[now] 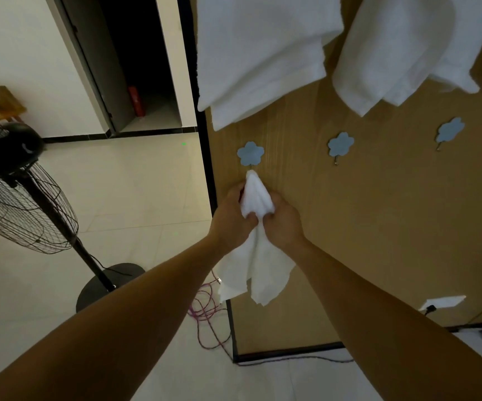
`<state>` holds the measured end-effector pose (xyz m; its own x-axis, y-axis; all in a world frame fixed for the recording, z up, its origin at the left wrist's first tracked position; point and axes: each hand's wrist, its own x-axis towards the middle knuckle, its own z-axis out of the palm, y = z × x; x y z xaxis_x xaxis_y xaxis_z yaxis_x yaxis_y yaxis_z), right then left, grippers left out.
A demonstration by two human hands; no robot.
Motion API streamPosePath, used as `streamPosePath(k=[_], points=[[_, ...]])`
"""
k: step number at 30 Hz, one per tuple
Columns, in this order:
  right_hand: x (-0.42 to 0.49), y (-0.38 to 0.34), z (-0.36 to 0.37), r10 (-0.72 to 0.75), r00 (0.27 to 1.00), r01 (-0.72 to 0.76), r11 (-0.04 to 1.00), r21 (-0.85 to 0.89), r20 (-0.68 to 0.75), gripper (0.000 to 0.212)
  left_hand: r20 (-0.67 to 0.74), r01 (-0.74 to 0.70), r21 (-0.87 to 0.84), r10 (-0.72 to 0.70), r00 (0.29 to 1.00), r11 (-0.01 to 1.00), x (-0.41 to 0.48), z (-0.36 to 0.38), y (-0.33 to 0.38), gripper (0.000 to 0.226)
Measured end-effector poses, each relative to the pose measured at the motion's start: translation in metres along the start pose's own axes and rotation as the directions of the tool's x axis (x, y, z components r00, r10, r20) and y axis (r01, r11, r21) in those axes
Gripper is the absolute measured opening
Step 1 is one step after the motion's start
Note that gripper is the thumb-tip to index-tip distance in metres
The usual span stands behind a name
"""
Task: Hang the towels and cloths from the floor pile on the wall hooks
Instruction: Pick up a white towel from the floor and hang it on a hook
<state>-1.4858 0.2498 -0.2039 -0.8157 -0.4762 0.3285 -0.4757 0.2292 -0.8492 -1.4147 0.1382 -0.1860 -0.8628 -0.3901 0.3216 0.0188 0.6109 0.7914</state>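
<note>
Support was given by the left hand (232,211), curled round the bunched white cloth (255,198), whose peak was held just under the leftmost flower hook (250,153) — gathered narrow, likely, to be caught there — and gripped opposite by the right hand (281,221); two hooks (340,146) rightward were left bare.

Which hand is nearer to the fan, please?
Left. The left hand grips the cloth on the side toward the fan; the right hand lies beyond it.

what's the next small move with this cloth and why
Probably raise the cloth slightly and loop its bunched tip over the leftmost hook: the left hand and right hand both grip it, and the tip sits just below that hook.
</note>
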Motion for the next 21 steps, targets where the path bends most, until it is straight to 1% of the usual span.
streamPosePath(k=[1, 2, 3, 4, 5, 6, 7, 8, 10, 11, 12, 15, 16, 18, 19, 21], points=[[0.003, 0.000, -0.002, 0.037, 0.999, -0.037, 0.999, -0.007, 0.022, 0.026, 0.029, 0.086, -0.161, -0.082, 0.996, 0.983, -0.002, 0.000, 0.001, 0.064], [0.007, 0.002, -0.007, 0.079, 0.995, -0.076, 0.996, -0.041, 0.062, 0.028, 0.079, 0.166, -0.269, -0.150, 0.986, 0.949, -0.004, -0.001, 0.001, 0.059], [0.011, 0.004, -0.012, 0.129, 0.986, -0.121, 0.990, -0.072, 0.107, 0.032, 0.124, 0.219, -0.281, -0.191, 0.974, 0.934, -0.006, -0.002, 0.000, 0.046], [0.014, 0.007, -0.017, 0.170, 0.977, -0.163, 0.985, -0.065, 0.130, 0.034, 0.160, 0.235, -0.214, -0.203, 0.966, 0.948, -0.007, -0.004, -0.002, 0.029], [0.015, 0.010, -0.020, 0.191, 0.974, -0.188, 0.982, -0.034, 0.125, 0.034, 0.196, 0.243, -0.160, -0.211, 0.958, 0.957, -0.008, -0.006, -0.005, 0.019], [0.015, 0.014, -0.021, 0.191, 0.978, -0.188, 0.981, -0.038, 0.088, 0.034, 0.222, 0.260, -0.099, -0.233, 0.947, 0.960, -0.008, -0.008, -0.008, 0.017], [0.013, 0.018, -0.019, 0.191, 0.980, -0.185, 0.979, -0.084, 0.059, 0.035, 0.236, 0.282, -0.023, -0.269, 0.934, 0.959, -0.008, -0.008, -0.010, 0.017], [0.009, 0.022, -0.015, 0.185, 0.980, -0.174, 0.975, -0.137, 0.076, 0.035, 0.231, 0.303, 0.064, -0.309, 0.923, 0.951, -0.009, -0.006, -0.014, 0.017], [0.001, 0.031, -0.003, 0.186, 0.964, -0.145, 0.968, -0.207, 0.192, 0.032, 0.174, 0.340, 0.204, -0.376, 0.910, 0.918, -0.011, -0.002, -0.019, 0.016], [-0.002, 0.036, 0.001, 0.193, 0.954, -0.138, 0.962, -0.235, 0.228, 0.032, 0.150, 0.344, 0.236, -0.384, 0.911, 0.909, -0.011, -0.001, -0.021, 0.018], [-0.003, 0.038, 0.001, 0.201, 0.951, -0.140, 0.957, -0.253, 0.235, 0.033, 0.145, 0.331, 0.252, -0.374, 0.916, 0.909, -0.011, -0.001, -0.023, 0.020], [-0.003, 0.040, -0.004, 0.219, 0.955, -0.165, 0.952, -0.257, 0.199, 0.037, 0.186, 0.248, 0.225, -0.292, 0.938, 0.942, -0.010, 0.001, -0.022, 0.025], [-0.004, 0.039, -0.007, 0.226, 0.955, -0.178, 0.955, -0.238, 0.192, 0.043, 0.169, 0.239, 0.200, -0.274, 0.947, 0.950, -0.010, 0.002, -0.021, 0.031], [-0.008, 0.034, -0.012, 0.228, 0.952, -0.193, 0.965, -0.175, 0.205, 0.057, 0.072, 0.249, 0.168, -0.263, 0.962, 0.954, -0.013, 0.002, -0.017, 0.052], [-0.010, 0.031, -0.014, 0.218, 0.953, -0.188, 0.970, -0.151, 0.211, 0.061, 0.028, 0.251, 0.163, -0.259, 0.966, 0.954, -0.016, 0.002, -0.016, 0.063], [-0.019, 0.026, -0.018, 0.208, 0.956, -0.187, 0.976, -0.116, 0.207, 0.064, -0.025, 0.226, 0.198, -0.225, 0.974, 0.954, -0.023, 0.001, -0.013, 0.078]])
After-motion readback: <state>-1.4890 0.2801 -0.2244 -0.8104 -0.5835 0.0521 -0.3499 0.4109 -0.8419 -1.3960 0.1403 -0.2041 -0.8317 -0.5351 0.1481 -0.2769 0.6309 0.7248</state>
